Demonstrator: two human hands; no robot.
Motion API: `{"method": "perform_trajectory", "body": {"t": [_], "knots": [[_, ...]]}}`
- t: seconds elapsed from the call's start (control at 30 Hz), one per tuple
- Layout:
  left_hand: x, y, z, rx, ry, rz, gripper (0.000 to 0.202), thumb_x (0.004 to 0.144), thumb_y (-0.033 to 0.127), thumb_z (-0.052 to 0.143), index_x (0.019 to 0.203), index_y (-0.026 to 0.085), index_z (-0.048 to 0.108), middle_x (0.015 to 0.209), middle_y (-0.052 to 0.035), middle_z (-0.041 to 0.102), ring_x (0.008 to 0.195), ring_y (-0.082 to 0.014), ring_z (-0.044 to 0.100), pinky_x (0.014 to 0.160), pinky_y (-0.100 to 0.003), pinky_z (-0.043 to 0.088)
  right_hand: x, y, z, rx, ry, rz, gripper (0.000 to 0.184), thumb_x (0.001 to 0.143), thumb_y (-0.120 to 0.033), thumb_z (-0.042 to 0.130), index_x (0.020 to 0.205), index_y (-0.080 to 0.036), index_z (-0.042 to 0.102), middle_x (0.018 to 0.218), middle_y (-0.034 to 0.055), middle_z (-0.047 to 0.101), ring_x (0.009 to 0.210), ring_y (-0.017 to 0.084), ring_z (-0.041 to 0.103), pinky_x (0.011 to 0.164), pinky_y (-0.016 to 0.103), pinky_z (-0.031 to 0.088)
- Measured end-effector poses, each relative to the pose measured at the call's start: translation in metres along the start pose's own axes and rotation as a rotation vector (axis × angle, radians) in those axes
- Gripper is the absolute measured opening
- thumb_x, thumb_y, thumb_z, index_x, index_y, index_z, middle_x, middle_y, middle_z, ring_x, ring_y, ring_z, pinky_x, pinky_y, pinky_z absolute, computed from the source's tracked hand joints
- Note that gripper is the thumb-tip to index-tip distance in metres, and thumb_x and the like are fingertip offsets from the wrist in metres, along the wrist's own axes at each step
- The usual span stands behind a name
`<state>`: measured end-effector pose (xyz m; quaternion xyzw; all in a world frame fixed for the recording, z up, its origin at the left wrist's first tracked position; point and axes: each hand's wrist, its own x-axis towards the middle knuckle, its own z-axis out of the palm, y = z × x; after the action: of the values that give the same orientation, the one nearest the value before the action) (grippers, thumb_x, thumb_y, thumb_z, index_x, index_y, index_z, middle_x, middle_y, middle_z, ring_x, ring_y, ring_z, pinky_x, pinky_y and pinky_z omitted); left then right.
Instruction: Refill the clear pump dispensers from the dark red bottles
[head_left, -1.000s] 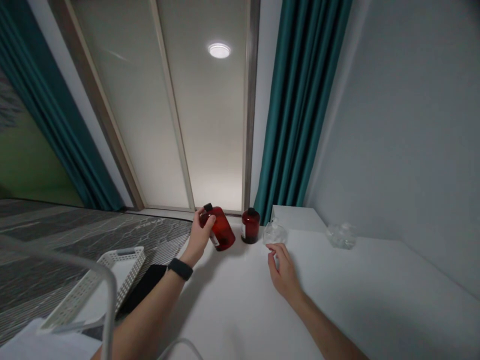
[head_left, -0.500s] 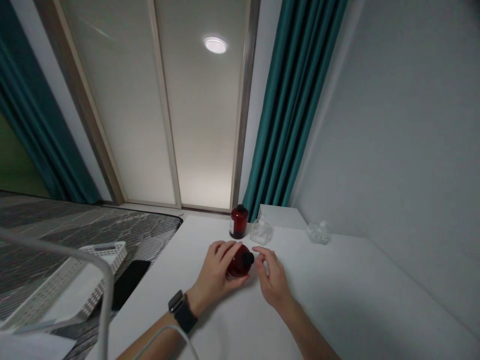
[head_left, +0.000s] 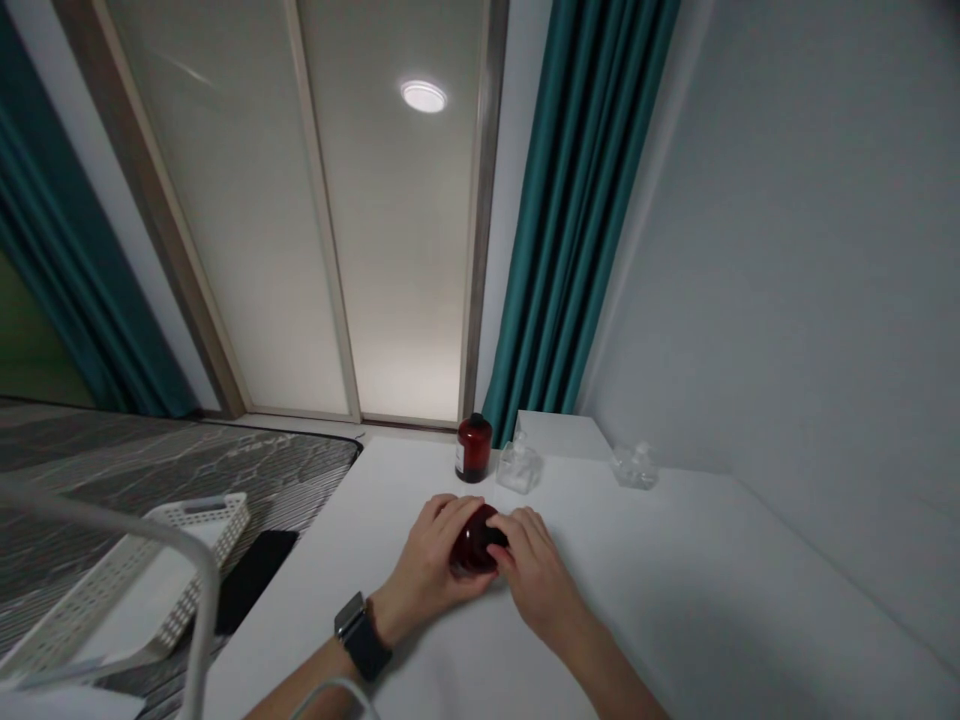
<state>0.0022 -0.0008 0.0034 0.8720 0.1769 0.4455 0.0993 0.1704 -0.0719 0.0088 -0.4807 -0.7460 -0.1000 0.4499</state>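
My left hand (head_left: 435, 555), with a dark watch on its wrist, is wrapped round a dark red bottle (head_left: 471, 545). The bottle lies tilted, its neck toward the right. My right hand (head_left: 536, 570) grips the black cap (head_left: 495, 536) between thumb and fingers; part of the cap is hidden by them. Behind the hands a second dark red bottle (head_left: 474, 448) with a black cap and a pale label stands upright. Just right of it is a clear glass bottle (head_left: 518, 466).
Another clear bottle (head_left: 636, 466) is at the back right of the white table (head_left: 675, 600), near the wall. A white box (head_left: 562, 434) sits at the far edge. To the left are a white perforated basket (head_left: 67, 625), a black flat object (head_left: 257, 580) and a grey curved tube (head_left: 199, 560).
My right hand has moved left and closed on the bottle's black cap; before, it was apart from it with fingers open. My left hand still holds the bottle. The view has shifted slightly.
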Motion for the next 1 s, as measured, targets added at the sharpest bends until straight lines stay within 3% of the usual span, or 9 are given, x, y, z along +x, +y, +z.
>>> {"method": "perform_trajectory", "body": {"t": [0.1,0.2,0.33,0.43,0.63,0.7,0.8,0.87,1.0], "knots": [[0.002,0.001,-0.002,-0.197,-0.043,-0.123,0.077,0.071,0.018,0.073,0.14,0.022,0.039,0.119,-0.0119,0.06,0.108,-0.0294,0.057,0.093,-0.045,0.052,0.002,-0.001,-0.009,0.074,-0.023,-0.025,0.034,0.096,-0.01,0.042,0.122,-0.025,0.059,0.107,0.0093,0.063,0.097,0.024,0.06,0.083,0.041,0.055],[0.002,0.0,-0.003,-0.415,-0.097,-0.236,0.064,0.079,0.028,0.07,0.137,0.022,0.043,0.126,-0.0136,0.056,0.118,-0.0309,0.056,0.102,-0.048,0.047,0.001,0.0,-0.012,0.216,0.075,0.013,0.05,0.093,-0.004,0.036,0.131,-0.029,0.055,0.129,0.0091,0.058,0.117,0.023,0.056,0.096,0.043,0.052],[0.001,-0.005,-0.001,-0.676,-0.118,-0.352,0.057,0.089,0.048,0.065,0.134,0.019,0.046,0.132,-0.0155,0.052,0.125,-0.0325,0.053,0.108,-0.048,0.042,-0.003,0.002,-0.007,0.305,0.176,0.121,0.054,0.091,-0.003,0.034,0.134,-0.028,0.053,0.125,0.0083,0.06,0.12,0.022,0.056,0.101,0.044,0.05],[-0.001,-0.008,0.001,-0.813,-0.123,-0.421,0.064,0.089,0.059,0.062,0.136,0.02,0.045,0.133,-0.0153,0.054,0.126,-0.0326,0.052,0.11,-0.048,0.04,-0.005,0.0,-0.005,0.27,0.159,0.081,0.052,0.093,-0.004,0.035,0.135,-0.028,0.053,0.127,0.0077,0.062,0.121,0.022,0.055,0.102,0.044,0.049],[-0.004,-0.011,0.007,-0.827,-0.104,-0.415,0.068,0.088,0.064,0.06,0.139,0.022,0.044,0.137,-0.0144,0.053,0.13,-0.0333,0.05,0.112,-0.048,0.038,-0.003,0.002,-0.01,0.155,-0.025,-0.081,0.052,0.095,-0.007,0.041,0.143,-0.027,0.048,0.14,0.0074,0.058,0.132,0.025,0.047,0.108,0.051,0.044],[-0.004,-0.012,0.007,-0.812,-0.094,-0.415,0.068,0.088,0.065,0.059,0.138,0.022,0.044,0.135,-0.0146,0.054,0.128,-0.0332,0.051,0.111,-0.048,0.039,-0.003,0.009,-0.01,0.122,0.019,-0.058,0.047,0.094,-0.007,0.042,0.136,-0.026,0.054,0.137,0.0083,0.06,0.129,0.025,0.05,0.106,0.052,0.045],[-0.005,-0.011,0.006,-0.763,-0.102,-0.412,0.067,0.089,0.066,0.057,0.136,0.021,0.045,0.132,-0.0148,0.055,0.125,-0.0332,0.052,0.109,-0.049,0.04,-0.007,0.016,-0.009,0.059,0.186,0.03,0.04,0.093,-0.006,0.04,0.118,-0.025,0.064,0.129,0.0107,0.061,0.121,0.027,0.055,0.097,0.051,0.05],[-0.006,-0.008,0.006,-0.733,-0.108,-0.404,0.066,0.089,0.065,0.056,0.136,0.021,0.044,0.132,-0.0146,0.054,0.124,-0.033,0.052,0.109,-0.049,0.04,-0.008,0.015,-0.008,0.037,0.257,0.005,0.041,0.091,-0.005,0.039,0.116,-0.025,0.065,0.125,0.0111,0.063,0.119,0.027,0.057,0.094,0.051,0.052],[-0.008,-0.003,0.008,-0.707,-0.101,-0.404,0.065,0.089,0.063,0.058,0.136,0.022,0.041,0.131,-0.0149,0.054,0.121,-0.0319,0.054,0.107,-0.048,0.041,-0.007,0.004,-0.007,0.045,0.134,-0.232,0.047,0.092,-0.009,0.041,0.136,-0.023,0.052,0.13,0.011,0.065,0.128,0.027,0.054,0.104,0.055,0.048]]}}
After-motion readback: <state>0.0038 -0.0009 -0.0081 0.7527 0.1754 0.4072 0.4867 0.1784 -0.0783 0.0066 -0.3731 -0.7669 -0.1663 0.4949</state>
